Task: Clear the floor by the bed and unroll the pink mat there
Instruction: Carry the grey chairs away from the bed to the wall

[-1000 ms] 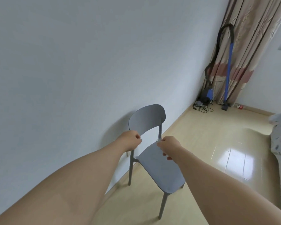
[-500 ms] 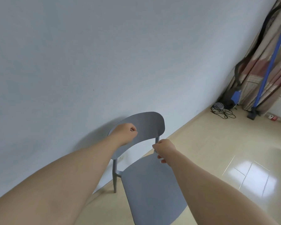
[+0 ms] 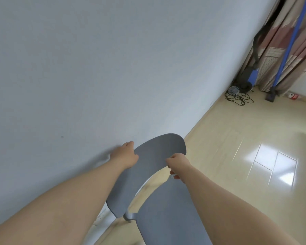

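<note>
A grey plastic chair point(image 3: 157, 156) stands close to the white wall, its backrest toward the wall and its seat point(image 3: 170, 218) toward me. My left hand point(image 3: 125, 156) grips the top left edge of the backrest. My right hand point(image 3: 177, 165) is closed on the backrest's lower right edge, by its post. The chair's legs are mostly out of view below. No pink mat and no bed appear in this view.
The white wall point(image 3: 95, 68) fills the left. Pale glossy floor point(image 3: 245, 147) stretches right. In the far corner stand a blue vacuum cleaner point(image 3: 251, 78) with a black cable coil point(image 3: 237, 96), a blue pole point(image 3: 290, 41) and patterned curtains point(image 3: 279, 41).
The chair has come nearer to me and to the wall, and now sits lower in view. Both hands kept hold of the backrest. The view swung left, and the bedding at the right edge went out of sight.
</note>
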A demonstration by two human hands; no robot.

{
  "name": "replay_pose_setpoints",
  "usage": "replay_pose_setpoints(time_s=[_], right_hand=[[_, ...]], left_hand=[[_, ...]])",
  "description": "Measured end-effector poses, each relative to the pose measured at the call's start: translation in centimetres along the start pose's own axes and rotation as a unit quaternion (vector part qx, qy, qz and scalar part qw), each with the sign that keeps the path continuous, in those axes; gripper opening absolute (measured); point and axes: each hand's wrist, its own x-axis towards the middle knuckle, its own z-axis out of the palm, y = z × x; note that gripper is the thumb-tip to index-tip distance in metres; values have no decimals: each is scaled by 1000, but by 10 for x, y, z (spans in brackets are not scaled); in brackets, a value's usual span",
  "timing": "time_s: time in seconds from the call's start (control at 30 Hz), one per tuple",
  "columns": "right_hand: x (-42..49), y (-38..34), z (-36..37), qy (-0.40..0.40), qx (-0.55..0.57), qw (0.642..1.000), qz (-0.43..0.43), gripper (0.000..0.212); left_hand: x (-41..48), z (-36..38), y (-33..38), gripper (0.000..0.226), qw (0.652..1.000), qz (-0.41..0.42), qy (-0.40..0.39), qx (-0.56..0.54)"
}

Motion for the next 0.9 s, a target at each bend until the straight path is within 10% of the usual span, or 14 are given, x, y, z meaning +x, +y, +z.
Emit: replay_pose_setpoints(time_s=[0.2,0.9], right_hand=[[21,9,-6,3,0,999,35,9],[-92,95,-39,24,28,999,-1,28]], left_hand=[[24,13,-1,33,993,-17,-85,-81],[-104,35,99,43,973,47,-27,-224]])
